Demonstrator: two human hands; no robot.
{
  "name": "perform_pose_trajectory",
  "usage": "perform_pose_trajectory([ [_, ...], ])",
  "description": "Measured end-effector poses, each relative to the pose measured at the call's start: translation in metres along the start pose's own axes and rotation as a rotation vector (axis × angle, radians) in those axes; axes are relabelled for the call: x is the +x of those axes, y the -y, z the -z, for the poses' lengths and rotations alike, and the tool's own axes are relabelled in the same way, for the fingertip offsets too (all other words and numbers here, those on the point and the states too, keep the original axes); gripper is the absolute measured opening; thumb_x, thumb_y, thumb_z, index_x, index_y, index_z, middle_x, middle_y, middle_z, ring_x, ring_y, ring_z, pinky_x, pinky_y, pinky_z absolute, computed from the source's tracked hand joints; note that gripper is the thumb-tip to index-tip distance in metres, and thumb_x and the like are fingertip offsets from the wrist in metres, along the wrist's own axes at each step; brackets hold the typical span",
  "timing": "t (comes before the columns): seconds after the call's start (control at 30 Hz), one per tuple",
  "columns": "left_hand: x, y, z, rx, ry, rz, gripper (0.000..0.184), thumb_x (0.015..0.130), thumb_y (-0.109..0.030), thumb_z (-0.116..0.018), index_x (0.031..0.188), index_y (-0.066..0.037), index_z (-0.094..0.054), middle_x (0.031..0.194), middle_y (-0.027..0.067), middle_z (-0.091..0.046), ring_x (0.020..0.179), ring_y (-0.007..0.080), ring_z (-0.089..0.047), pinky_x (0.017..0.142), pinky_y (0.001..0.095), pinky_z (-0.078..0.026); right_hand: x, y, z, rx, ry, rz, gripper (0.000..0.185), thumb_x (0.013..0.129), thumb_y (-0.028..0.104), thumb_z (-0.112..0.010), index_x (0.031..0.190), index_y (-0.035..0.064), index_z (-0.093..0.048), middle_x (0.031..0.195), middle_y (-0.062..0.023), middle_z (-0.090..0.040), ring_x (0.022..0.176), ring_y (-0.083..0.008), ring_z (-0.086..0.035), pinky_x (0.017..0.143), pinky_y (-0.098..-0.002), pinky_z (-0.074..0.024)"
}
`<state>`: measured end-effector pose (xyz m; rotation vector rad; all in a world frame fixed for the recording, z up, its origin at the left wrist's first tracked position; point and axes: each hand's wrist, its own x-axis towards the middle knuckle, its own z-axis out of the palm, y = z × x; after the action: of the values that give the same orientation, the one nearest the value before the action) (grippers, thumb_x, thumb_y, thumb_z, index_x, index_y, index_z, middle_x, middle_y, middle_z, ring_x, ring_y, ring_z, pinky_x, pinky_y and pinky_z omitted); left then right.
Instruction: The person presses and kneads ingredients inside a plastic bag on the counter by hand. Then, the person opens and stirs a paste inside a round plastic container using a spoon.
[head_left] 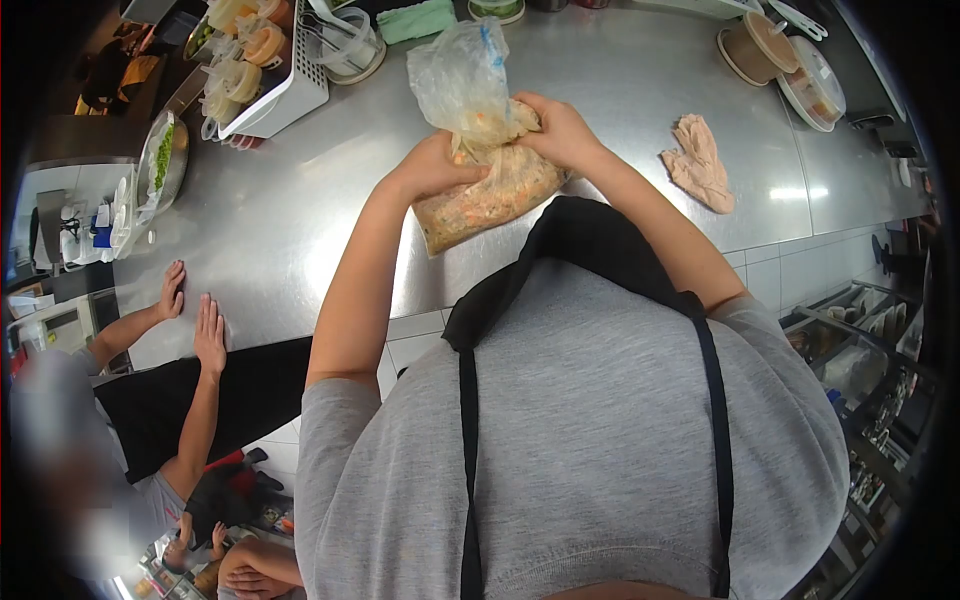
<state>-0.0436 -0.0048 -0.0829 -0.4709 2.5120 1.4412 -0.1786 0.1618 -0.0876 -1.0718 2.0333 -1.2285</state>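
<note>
A clear plastic bag [500, 195] full of an orange-flecked chopped food mixture lies on the steel counter [300, 215] before me. Its loose, empty upper part [460, 80] stands up beyond my hands. My left hand [437, 167] grips the left side of the bag's gathered neck, thumb laid across the plastic. On the other side my right hand [558, 130] is closed round the neck, fingers curled behind it. Some of the mixture shows between the two hands. What the hidden fingertips do behind the plastic I cannot make out.
A crumpled pinkish cloth [697, 165] lies to the right. Lidded containers [765, 50] stand at the far right. A white basket of squeeze bottles [285, 90], a utensil tub [347, 50] and a bowl of greens [165, 165] sit left. A co-worker's hands [210, 335] rest at the counter's left edge.
</note>
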Motion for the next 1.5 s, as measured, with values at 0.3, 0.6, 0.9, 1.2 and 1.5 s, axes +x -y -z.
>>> perform_pose_trajectory([
  [0.3, -0.006, -0.013, -0.011, 0.005, -0.022, -0.016, 0.061, 0.057, -0.027, -0.078, 0.105, 0.004, -0.058, 0.099, 0.0176, -0.064, 0.089, 0.0269, -0.062, 0.081, 0.0324, -0.047, -0.025, -0.004, 0.025, -0.277, 0.230, -0.070, 0.071, 0.062, 0.029, -0.075, 0.117, -0.0029, -0.045, 0.107, -0.0193, -0.059, 0.099, -0.0279, -0.058, 0.087, -0.0350, -0.0437],
  [0.6, -0.009, -0.015, -0.014, -0.032, -0.017, -0.152, 0.059, 0.061, -0.012, -0.078, 0.113, 0.000, -0.054, 0.106, 0.0119, -0.061, 0.097, 0.0214, -0.059, 0.086, 0.0317, -0.045, -0.039, -0.011, 0.016, -0.040, 0.070, 0.091, 0.057, 0.060, 0.014, -0.073, 0.111, 0.0016, -0.051, 0.099, -0.0122, -0.061, 0.093, -0.0207, -0.058, 0.084, -0.0314, -0.0448],
  [0.9, 0.000, -0.026, -0.008, -0.193, 0.059, -0.101, 0.063, 0.062, -0.016, -0.080, 0.116, -0.002, -0.053, 0.109, 0.0090, -0.060, 0.099, 0.0192, -0.057, 0.086, 0.0315, -0.045, -0.038, -0.009, 0.024, -0.018, 0.134, 0.142, 0.058, 0.062, 0.024, -0.070, 0.112, 0.0020, -0.053, 0.098, -0.0180, -0.060, 0.093, -0.0316, -0.059, 0.081, -0.0362, -0.0457],
  [1.2, 0.003, -0.035, -0.016, -0.140, -0.016, -0.137, 0.053, 0.063, -0.014, -0.077, 0.111, -0.003, -0.056, 0.107, 0.0089, -0.061, 0.098, 0.0183, -0.058, 0.084, 0.0321, -0.046, -0.043, -0.009, 0.012, -0.183, -0.025, 0.253, 0.062, 0.065, 0.020, -0.069, 0.118, 0.0012, -0.043, 0.110, -0.0191, -0.051, 0.105, -0.0363, -0.049, 0.089, -0.0392, -0.0400],
  [1.5, 0.010, -0.017, -0.021, -0.028, -0.279, -0.331, 0.048, 0.063, -0.024, -0.073, 0.108, -0.010, -0.060, 0.106, 0.0144, -0.062, 0.099, 0.0310, -0.058, 0.084, 0.0365, -0.046, -0.032, -0.006, 0.027, -0.258, 0.077, 0.277, 0.071, 0.062, 0.012, -0.072, 0.125, 0.0030, -0.040, 0.120, -0.0177, -0.047, 0.113, -0.0348, -0.044, 0.096, -0.0373, -0.0362],
])
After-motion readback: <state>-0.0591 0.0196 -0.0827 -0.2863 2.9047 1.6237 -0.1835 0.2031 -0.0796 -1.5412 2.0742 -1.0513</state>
